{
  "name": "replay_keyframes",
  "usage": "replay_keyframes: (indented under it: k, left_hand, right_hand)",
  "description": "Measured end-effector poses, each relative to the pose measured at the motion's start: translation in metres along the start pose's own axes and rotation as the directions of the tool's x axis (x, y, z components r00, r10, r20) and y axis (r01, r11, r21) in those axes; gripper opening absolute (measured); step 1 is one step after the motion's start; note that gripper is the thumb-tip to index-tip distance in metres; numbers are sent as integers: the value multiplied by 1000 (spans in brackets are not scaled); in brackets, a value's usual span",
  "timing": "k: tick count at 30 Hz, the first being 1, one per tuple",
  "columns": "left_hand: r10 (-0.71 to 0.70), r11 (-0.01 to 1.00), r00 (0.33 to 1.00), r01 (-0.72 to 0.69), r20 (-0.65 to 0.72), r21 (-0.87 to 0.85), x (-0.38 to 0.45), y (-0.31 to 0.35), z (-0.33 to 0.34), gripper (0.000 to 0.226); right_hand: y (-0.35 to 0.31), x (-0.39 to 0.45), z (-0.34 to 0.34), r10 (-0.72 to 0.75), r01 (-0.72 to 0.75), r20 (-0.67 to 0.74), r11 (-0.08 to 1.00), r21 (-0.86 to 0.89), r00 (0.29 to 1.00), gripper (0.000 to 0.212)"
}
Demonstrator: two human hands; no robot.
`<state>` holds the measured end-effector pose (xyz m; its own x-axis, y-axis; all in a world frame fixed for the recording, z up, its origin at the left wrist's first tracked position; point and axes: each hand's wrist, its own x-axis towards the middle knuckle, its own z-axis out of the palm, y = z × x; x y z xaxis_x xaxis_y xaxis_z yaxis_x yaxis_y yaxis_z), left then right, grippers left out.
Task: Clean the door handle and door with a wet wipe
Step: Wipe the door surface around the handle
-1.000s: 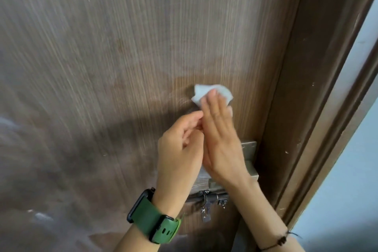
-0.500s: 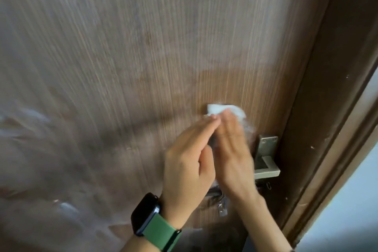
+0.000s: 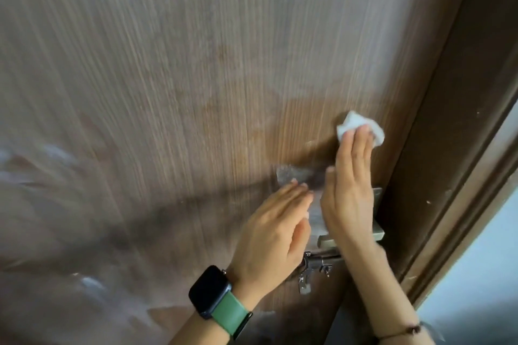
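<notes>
Brown wood-grain fills nearly the whole view: the door (image 3: 196, 92) stands close in front of the camera, its vertical streaks blurred on the left, where pale smears and a soft dark shadow cross the lower part. Near the bottom, a black watch (image 3: 210, 291) on a green strap circles the left wrist. Above it the left hand (image 3: 273, 232) lies flat against the door, fingers (image 3: 291, 196) straight and pressed together, thumb tucked alongside, holding nothing. Just past its fingertips a pale, glossy patch shows on the wood, and a darker band of panel runs up from there.

Right of that, the right hand (image 3: 349, 199) also lies flat on the door, fingers (image 3: 356, 145) extended and close together, their tips pressing a crumpled white wet wipe (image 3: 358, 126) against the wood; the wipe sticks out above and to the right of the fingertips. The 2 hands sit side by side, almost touching. Behind and below the right palm, the metal door handle (image 3: 364, 232) is partly hidden, only its plate and lever ends showing. Under it hangs a key (image 3: 304, 283) on a small metal fitting. A thin dark cord bracelet (image 3: 403, 330) circles the right wrist. Farthest right, the dark brown door frame (image 3: 462, 148) slants upward, with a pale wall (image 3: 482, 274) beyond it.
</notes>
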<state>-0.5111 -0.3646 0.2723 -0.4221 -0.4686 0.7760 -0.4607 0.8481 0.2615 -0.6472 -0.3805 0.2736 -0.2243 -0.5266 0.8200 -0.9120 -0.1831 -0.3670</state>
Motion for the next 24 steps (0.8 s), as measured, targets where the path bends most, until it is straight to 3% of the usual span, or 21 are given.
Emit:
replay_keyframes:
  k: [2,5,7,9,11,13,14,16,19,21,24]
  left_hand:
    - [11,996,994,-21,-108,-83,-2,1,0,31]
    - [-11,986,947,-43,-322,-161,-8,2,-6,31]
    - [-27,989,945,-24,-325,-149,-12,-3,-11,33]
    - [-28,993,959,-6,-280,-121,-16,-8,-15,34]
    - [-51,992,968,21,-245,-124,-19,-12,-17,35]
    - [-102,985,968,66,-229,-159,-20,-12,-17,35]
    - [-130,979,964,88,-230,-186,-20,-10,-16,36]
    - [-162,966,960,107,-228,-234,-18,-4,-14,36]
    - [-133,963,967,73,-219,-261,-22,2,-13,37]
    - [-135,965,973,86,-189,-247,-31,2,-15,37]
    - [-199,958,972,166,-128,-235,-44,4,-18,37]
  right_hand:
    - [-12,25,0,-14,15,-33,999,32,999,52]
    - [-43,14,19,-286,264,162,954,146,945,52]
    - [-41,-23,28,-393,385,274,919,86,878,54]
    - [-14,-44,20,-285,302,224,952,-46,932,59]
    - [14,-34,5,-6,17,104,995,-103,995,56]
    - [18,-8,-3,201,-199,13,976,-84,979,56]
    - [10,0,1,201,-202,-17,976,-79,979,56]
    - [-17,-9,17,43,-41,29,997,-69,999,57]
    - [-33,-62,35,-151,185,272,977,-105,950,61]
    - [-12,-74,24,-46,107,261,969,-222,964,66]
    - [11,-42,4,274,-246,84,936,-252,958,59]
